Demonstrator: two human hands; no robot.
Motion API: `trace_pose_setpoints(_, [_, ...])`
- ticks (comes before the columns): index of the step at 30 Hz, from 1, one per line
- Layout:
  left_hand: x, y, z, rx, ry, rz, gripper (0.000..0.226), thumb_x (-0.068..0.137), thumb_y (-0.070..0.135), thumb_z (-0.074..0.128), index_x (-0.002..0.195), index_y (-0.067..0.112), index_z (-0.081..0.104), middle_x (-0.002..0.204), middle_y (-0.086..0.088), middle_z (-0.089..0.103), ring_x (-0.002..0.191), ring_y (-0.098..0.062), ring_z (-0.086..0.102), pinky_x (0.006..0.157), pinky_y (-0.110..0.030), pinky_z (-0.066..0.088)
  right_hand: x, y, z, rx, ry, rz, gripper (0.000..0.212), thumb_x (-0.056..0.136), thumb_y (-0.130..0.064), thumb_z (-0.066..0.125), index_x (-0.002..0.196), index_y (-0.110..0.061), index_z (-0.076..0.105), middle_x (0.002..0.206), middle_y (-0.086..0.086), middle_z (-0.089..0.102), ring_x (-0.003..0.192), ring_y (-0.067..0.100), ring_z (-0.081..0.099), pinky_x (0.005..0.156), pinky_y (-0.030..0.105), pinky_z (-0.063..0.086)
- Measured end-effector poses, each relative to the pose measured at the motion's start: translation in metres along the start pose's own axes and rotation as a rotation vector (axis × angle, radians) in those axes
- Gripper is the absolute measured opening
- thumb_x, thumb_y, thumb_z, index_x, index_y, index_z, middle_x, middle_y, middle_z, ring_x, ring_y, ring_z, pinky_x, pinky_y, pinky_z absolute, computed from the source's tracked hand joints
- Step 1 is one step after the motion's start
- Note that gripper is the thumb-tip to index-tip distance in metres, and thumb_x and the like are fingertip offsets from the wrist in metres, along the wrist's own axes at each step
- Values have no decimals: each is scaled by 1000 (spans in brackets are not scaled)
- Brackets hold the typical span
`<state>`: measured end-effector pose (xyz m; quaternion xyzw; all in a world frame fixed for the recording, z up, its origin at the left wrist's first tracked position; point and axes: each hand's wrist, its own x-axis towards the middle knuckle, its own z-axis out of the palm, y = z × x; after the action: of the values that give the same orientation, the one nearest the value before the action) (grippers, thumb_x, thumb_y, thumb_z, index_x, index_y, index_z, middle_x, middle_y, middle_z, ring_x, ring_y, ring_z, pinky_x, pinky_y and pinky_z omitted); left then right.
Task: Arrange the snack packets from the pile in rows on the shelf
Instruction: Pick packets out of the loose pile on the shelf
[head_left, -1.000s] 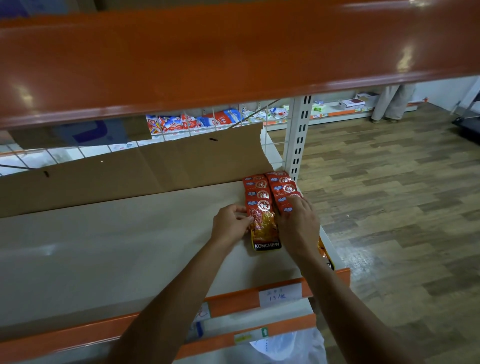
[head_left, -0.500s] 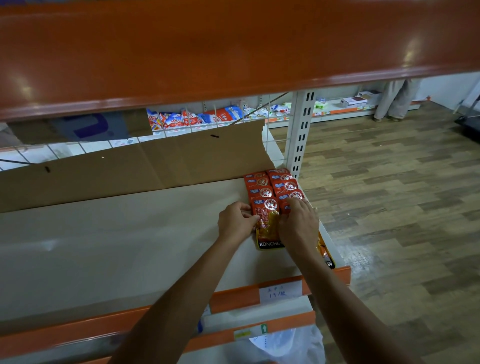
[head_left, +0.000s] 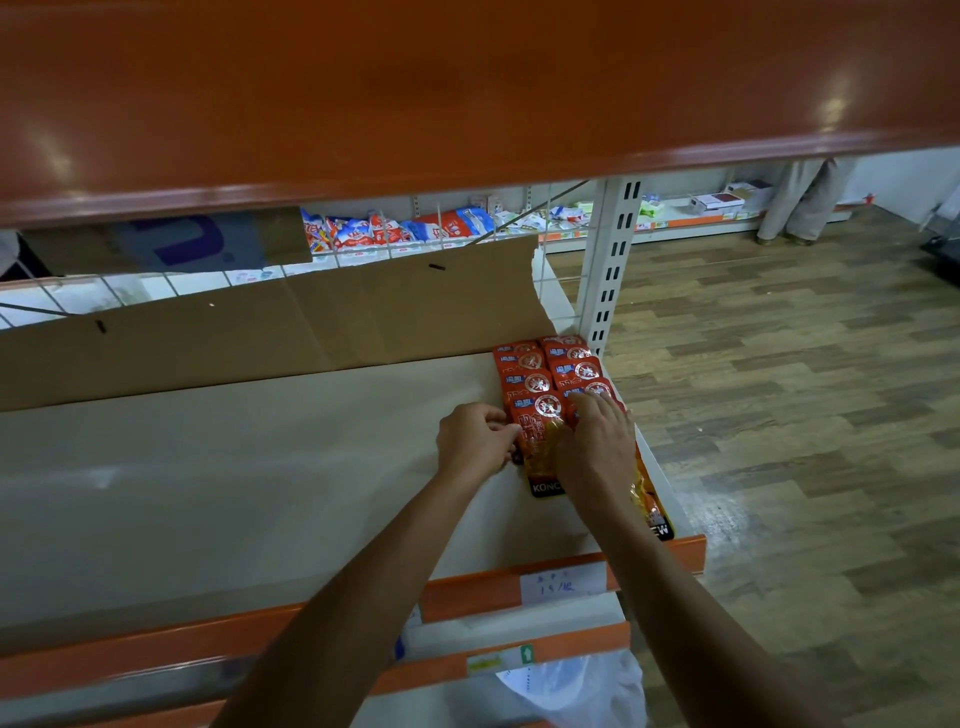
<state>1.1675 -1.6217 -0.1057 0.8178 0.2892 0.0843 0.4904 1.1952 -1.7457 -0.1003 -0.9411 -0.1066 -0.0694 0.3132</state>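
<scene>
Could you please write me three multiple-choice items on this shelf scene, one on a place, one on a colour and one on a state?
1. Where on the shelf do the snack packets lie?
A) at its left end
B) in its middle
C) at its right end, by the white upright

2. What colour are the packets' tops?
A) red
B) blue
C) green

3. What is the right hand doing?
A) hanging clear of the shelf
B) lying on the packets
C) holding a price label

Answers:
1 C, the packets sit next to the upright at the right end.
2 A, the tops are red with white round marks.
3 B, its fingers lie over the right row.
</scene>
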Motion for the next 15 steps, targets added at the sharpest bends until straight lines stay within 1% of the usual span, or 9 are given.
trace_pose_setpoints(2, [0, -1, -3, 37, 30, 31, 26, 89, 23, 67, 111, 10, 66, 92, -5, 71, 79, -17, 69, 77, -38, 60, -1, -5, 3, -3, -14, -25, 44, 91, -19, 58, 134, -12, 49, 141, 8, 48, 138, 25, 33, 117, 45, 20])
trace_pose_setpoints(4, [-1, -4, -8, 118, 73, 82, 24, 90, 26, 65, 110, 13, 68, 99, -2, 72, 86, -14, 67, 81, -30, 56, -3, -11, 8, -22, -33, -60, 45, 92, -19, 57, 135, -13, 48, 144, 8, 46, 141, 25, 30, 118, 43, 18])
trace_pose_setpoints(6, [-4, -8, -17, 204, 118, 139, 22, 91, 28, 63, 109, 16, 68, 101, 2, 71, 86, -9, 64, 75, -20, 47, -7, -18, 15, -31, -57, -101, 46, 92, -19, 56, 137, -13, 46, 146, 7, 44, 141, 24, 28, 119, 41, 17])
trace_pose_setpoints(7, [-6, -11, -22, 226, 135, 166, 22, 92, 28, 61, 109, 17, 68, 101, 4, 71, 86, -7, 63, 73, -19, 45, -9, -22, 19, -34, -71, -125, 46, 93, -19, 55, 137, -12, 46, 146, 7, 44, 141, 24, 28, 119, 40, 18])
trace_pose_setpoints(8, [-8, -14, -28, 246, 149, 191, 22, 93, 29, 60, 109, 17, 68, 101, 4, 71, 86, -8, 63, 73, -20, 47, -12, -27, 24, -38, -82, -151, 45, 93, -18, 53, 137, -12, 46, 146, 8, 44, 140, 24, 30, 118, 40, 19])
trace_pose_setpoints(10, [-12, -22, -43, 314, 173, 230, 25, 94, 31, 57, 112, 17, 67, 104, 2, 70, 92, -12, 65, 77, -26, 51, -19, -39, 34, -37, -100, -195, 45, 92, -18, 51, 136, -10, 47, 144, 8, 45, 139, 24, 31, 116, 37, 21])
trace_pose_setpoints(13, [-17, -41, -73, 450, 211, 257, 32, 95, 32, 54, 123, 19, 61, 115, -1, 65, 103, -17, 61, 82, -30, 51, -35, -65, 50, -12, -142, -252, 47, 93, -20, 52, 138, -9, 45, 146, 8, 43, 141, 25, 28, 115, 35, 19])
trace_pose_setpoints(15, [-21, -59, -97, 547, 247, 257, 34, 96, 32, 52, 126, 20, 58, 117, -4, 63, 106, -21, 58, 83, -33, 51, -47, -86, 63, -9, -181, -293, 48, 95, -21, 50, 141, -10, 43, 148, 8, 41, 143, 25, 25, 116, 35, 18])
